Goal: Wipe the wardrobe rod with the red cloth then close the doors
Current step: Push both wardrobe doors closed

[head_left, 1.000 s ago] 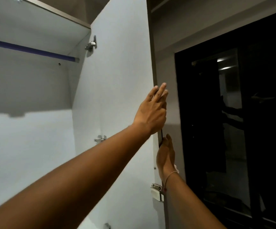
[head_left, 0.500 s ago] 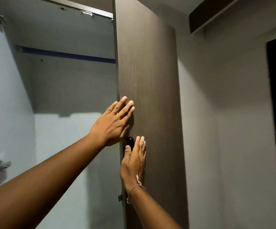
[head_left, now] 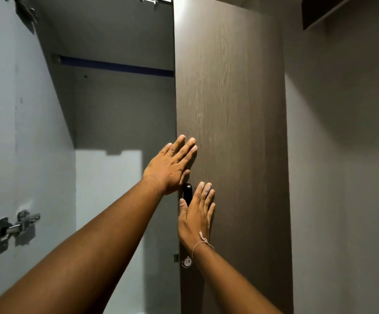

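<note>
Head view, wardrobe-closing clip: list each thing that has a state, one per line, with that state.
Right door: swung nearly shut, brown outer face showing.
Left door: open, pale inner face and hinge showing.
Rod: mounted, bare, nothing hanging.
Left hand: flat, open, on the right door.
Right hand: flat, open, beside the black handle.
Red cloth: not in view.

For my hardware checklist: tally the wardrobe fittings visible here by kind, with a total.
Silver metal door hinges: 2
Dark blue hanging rod: 1
Black door handle: 1
Round silver keyhole lock: 1
Total: 5
</note>
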